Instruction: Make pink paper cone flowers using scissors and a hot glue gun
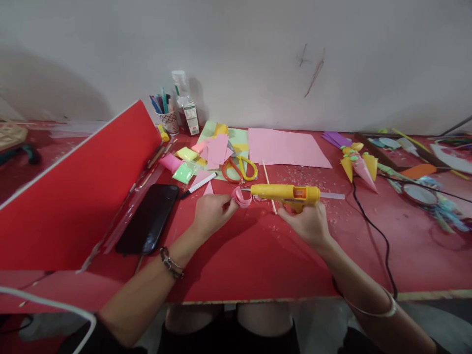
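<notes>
Between the fingertips of my left hand is a curled pink paper piece. My right hand is wrapped round the handle of a yellow hot glue gun. Its nozzle points left and meets the upper edge of the pink curl; whether glue is coming out is too small to tell. A clear glue stick pokes out of the gun's back end. Behind the gun lies a thin wooden stick. Scissors with red and yellow handles rest just beyond the curl.
A black phone and a marker lie left, beside a leaning red board. Pink paper sheets lie at the back. A cup of pens and a bottle stand by the wall. Right are paper cones and a black cord.
</notes>
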`<state>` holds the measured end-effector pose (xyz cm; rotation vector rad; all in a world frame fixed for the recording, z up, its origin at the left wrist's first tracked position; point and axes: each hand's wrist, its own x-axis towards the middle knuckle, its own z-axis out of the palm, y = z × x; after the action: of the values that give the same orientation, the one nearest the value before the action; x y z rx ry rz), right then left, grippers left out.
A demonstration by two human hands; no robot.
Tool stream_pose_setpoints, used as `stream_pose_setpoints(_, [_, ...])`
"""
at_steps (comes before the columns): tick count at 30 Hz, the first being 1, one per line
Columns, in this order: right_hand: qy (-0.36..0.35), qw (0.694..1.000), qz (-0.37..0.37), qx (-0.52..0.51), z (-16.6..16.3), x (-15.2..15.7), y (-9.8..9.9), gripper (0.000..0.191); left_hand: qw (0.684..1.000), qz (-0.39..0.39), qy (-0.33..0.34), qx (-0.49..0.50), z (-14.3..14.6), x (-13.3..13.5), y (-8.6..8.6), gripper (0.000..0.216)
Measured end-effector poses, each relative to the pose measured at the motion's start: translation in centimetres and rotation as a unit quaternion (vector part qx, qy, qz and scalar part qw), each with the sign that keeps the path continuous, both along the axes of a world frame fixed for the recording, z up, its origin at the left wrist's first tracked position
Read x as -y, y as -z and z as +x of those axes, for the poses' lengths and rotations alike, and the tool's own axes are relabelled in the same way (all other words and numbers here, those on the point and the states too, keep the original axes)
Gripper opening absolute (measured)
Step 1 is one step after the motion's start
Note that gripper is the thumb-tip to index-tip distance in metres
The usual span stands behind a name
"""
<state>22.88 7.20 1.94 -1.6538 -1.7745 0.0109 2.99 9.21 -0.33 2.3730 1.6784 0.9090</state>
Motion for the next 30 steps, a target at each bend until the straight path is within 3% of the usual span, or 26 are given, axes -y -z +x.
stream_pose_setpoints(30, [-0.001,0.999,-0.043,0.009,-0.16,0.06,-0.35,0.018,1.000,-0.025,0.001,-0.004,0.06,-0.08,-0.10,0.039])
